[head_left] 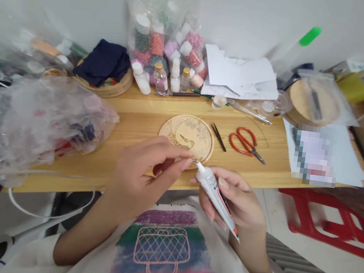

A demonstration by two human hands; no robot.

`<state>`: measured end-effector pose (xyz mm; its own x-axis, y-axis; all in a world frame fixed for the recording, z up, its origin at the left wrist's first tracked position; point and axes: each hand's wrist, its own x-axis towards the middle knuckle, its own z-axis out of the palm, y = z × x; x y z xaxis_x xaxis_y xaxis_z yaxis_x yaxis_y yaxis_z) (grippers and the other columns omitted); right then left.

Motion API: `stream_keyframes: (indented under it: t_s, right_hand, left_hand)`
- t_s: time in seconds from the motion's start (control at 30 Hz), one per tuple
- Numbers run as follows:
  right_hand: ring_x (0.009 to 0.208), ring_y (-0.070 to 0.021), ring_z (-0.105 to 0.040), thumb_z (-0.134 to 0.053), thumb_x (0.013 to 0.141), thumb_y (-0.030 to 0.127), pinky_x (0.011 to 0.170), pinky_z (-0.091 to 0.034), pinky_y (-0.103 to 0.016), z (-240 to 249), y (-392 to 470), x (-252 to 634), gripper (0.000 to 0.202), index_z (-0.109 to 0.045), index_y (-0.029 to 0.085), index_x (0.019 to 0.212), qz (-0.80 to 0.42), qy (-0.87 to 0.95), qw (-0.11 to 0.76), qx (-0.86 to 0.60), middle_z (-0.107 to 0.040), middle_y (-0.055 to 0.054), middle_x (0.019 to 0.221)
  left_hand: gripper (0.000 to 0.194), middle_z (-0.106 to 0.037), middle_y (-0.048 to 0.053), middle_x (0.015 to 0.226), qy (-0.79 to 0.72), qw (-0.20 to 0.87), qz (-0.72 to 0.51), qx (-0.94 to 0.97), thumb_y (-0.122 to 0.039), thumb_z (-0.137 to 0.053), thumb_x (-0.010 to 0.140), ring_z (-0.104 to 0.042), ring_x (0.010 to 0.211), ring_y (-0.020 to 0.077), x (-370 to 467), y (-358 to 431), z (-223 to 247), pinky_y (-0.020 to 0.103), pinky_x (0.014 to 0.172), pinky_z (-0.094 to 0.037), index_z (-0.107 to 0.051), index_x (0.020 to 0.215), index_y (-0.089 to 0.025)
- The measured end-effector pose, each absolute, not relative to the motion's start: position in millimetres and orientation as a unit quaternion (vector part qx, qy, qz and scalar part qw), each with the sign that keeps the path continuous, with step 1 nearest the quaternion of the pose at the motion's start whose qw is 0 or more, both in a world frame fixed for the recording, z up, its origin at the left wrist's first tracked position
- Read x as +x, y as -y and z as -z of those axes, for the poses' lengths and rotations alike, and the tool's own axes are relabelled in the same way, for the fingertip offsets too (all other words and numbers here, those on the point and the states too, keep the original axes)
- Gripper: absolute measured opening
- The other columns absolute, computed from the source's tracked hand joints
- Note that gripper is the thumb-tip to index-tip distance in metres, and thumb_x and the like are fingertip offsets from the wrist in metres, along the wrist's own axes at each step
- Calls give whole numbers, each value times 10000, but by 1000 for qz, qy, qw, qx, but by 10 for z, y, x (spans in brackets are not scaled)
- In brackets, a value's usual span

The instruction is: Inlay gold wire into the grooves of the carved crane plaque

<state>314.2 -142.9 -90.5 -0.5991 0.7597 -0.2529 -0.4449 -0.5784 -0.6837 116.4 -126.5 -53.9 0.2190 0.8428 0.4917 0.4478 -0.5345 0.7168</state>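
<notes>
My right hand [237,198] is wrapped round a white glue tube [216,194] with black and red print, its nozzle tilted up and to the left. Thumb and forefinger of my left hand [154,166] are pinched together just left of the nozzle tip; whatever they hold is too small to make out. Behind both hands lies a round wooden disc [202,135] with fine line drawings and a gold bird-like figure [186,141] on it. My left fingers hide part of the disc's near edge. Dark tweezers [218,137] and red-handled scissors [245,143] rest to the right of the disc.
Bagged jars of coloured bits [168,44], small bottles [161,79] and white papers [238,76] line the wall. A crumpled plastic bag [42,121] covers the table's left. Pens [249,112] lie behind the disc. At right are a blurred-out phone-like thing [316,155] and a red stool [326,220].
</notes>
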Motion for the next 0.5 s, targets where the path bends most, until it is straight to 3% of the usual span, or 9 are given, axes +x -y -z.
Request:
stream_keyframes:
  t_s: [0.17, 0.3, 0.5]
  right_hand:
    - [307, -25, -424, -664, 889, 454, 307, -288, -119, 908, 1434, 3139, 318, -736, 165, 999, -849, 292, 357, -256, -675, 10, 569]
    - [326, -28, -443, -631, 912, 458, 304, -291, -114, 937, 1432, 3153, 339, -726, 165, 1053, -850, 300, 349, -257, -676, 8, 591]
    - [323, -29, -435, -633, 905, 475, 297, -285, -118, 947, 1443, 3162, 381, -715, 139, 1065, -844, 308, 346, -271, -668, 3, 587]
  left_hand:
    - [121, -628, -47, 704, -434, 198, -445, 758, -103, -660, 899, -512, 554, 53, 1174, 1272, 523, 182, 491, -420, -688, 955, -206]
    - [76, -646, -10, 732, -417, 137, -419, 795, -112, -626, 925, -585, 653, 71, 1172, 1269, 524, 189, 593, -471, -694, 946, -138]
    - [104, -675, 16, 798, -409, 45, -398, 820, -138, -592, 940, -603, 727, 127, 1140, 1287, 581, 261, 674, -476, -683, 987, -152]
